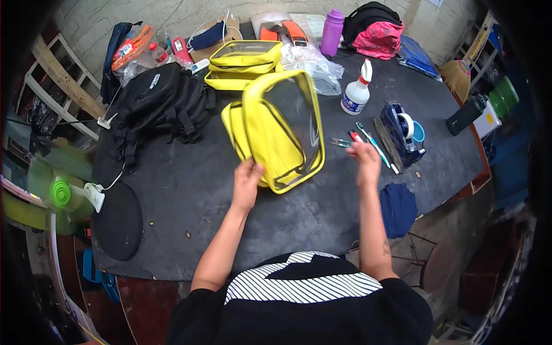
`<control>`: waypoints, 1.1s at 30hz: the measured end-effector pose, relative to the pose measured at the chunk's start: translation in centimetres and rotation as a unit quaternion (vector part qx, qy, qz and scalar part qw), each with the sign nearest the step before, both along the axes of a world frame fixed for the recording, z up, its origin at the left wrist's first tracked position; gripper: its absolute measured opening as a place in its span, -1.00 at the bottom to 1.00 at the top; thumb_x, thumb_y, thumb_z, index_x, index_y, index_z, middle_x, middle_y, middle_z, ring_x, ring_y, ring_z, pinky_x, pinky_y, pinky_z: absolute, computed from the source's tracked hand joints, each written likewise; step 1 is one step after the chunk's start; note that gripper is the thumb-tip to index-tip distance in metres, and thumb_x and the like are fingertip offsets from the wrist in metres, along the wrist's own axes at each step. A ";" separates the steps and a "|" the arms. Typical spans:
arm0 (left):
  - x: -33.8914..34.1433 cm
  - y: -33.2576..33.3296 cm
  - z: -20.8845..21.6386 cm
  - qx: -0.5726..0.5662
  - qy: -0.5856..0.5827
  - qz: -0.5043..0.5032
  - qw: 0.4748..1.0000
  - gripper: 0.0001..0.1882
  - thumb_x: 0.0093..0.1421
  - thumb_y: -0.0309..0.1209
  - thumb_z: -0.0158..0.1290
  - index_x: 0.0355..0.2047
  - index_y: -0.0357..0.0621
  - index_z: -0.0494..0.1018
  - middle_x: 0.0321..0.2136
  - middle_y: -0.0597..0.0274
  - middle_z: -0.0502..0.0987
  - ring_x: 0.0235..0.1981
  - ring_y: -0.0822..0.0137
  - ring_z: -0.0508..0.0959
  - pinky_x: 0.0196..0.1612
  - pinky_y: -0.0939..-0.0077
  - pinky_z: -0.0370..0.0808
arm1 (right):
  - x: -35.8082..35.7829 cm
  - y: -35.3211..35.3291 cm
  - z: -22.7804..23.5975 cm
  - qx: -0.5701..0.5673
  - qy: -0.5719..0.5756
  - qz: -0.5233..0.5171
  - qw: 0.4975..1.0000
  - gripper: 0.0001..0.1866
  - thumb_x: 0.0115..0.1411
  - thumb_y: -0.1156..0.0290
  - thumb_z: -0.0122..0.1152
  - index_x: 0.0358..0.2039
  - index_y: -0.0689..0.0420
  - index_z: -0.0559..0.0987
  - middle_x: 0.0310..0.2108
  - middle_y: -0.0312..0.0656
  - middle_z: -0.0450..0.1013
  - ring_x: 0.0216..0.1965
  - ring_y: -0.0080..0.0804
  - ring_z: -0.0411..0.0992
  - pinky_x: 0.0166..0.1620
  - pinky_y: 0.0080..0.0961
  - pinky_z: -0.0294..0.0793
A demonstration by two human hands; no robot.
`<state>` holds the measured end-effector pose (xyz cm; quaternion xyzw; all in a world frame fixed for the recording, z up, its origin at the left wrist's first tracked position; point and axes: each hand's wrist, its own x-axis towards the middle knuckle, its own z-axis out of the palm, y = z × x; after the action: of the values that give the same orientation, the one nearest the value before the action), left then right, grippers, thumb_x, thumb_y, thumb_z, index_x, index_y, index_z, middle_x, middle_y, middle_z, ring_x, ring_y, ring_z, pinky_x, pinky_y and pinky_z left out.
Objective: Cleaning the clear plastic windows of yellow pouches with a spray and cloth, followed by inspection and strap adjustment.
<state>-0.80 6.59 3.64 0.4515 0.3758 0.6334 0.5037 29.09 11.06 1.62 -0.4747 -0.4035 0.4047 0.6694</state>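
Note:
My left hand (247,183) grips the lower edge of a yellow bag (270,135) with a clear plastic window and dark zipper lines. The bag is tilted up over the black table (276,230). To its right, my right hand (366,161) is closed on small thread snips (340,142), whose blades point left toward the bag, apart from it. Beyond the right hand lie a toothbrush (374,144) and a small red tool (355,136). Behind the held bag sit more yellow bags (244,60) with clear tops, one on another.
A black backpack (164,98) lies at the left, near a green fan (60,192). A spray bottle (353,100), a tape dispenser (397,141) and a dark blue cloth (398,210) are on the right. A purple bottle (332,33) stands at the back.

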 end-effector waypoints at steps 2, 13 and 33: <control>-0.9 -2.3 -0.9 0.121 0.202 -0.074 0.969 -0.88 0.03 -0.54 0.19 -0.45 -0.24 0.45 -0.49 0.28 0.42 -0.34 0.31 0.40 -0.13 0.45 0.33 | 4.5 -2.7 0.1 0.019 -0.029 -0.074 0.997 -0.82 0.24 0.34 0.17 -0.35 0.20 0.56 -0.40 -0.25 0.51 -0.35 -0.43 0.53 -0.20 -0.54 0.43; 3.3 -6.4 -0.4 0.142 0.402 -0.191 0.884 -0.78 0.15 -0.34 0.12 -0.24 -0.17 0.49 -0.14 0.16 0.48 0.08 0.10 0.39 0.16 0.25 0.22 | 14.2 -15.4 -2.5 -0.110 -0.397 -0.174 0.895 -0.20 0.06 0.40 0.35 0.30 0.00 0.21 0.17 -0.09 0.21 0.04 -0.16 0.34 0.04 -0.29 0.35; 6.0 -0.3 0.4 0.007 0.741 -0.044 0.670 -0.32 -0.16 -0.21 0.37 -0.01 -0.10 0.40 -0.24 0.00 0.50 -0.11 -0.02 0.49 -0.16 0.14 0.43 | 3.6 -13.2 11.7 0.062 -0.534 -0.015 0.843 -0.78 0.03 0.52 0.21 -0.26 0.21 0.49 -0.05 -0.09 0.46 -0.06 -0.22 0.42 -0.01 -0.35 0.36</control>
<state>5.24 6.33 4.08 0.7915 0.6012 0.0707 0.0838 32.69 -2.18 13.30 -0.5807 -0.7154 0.0526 0.3850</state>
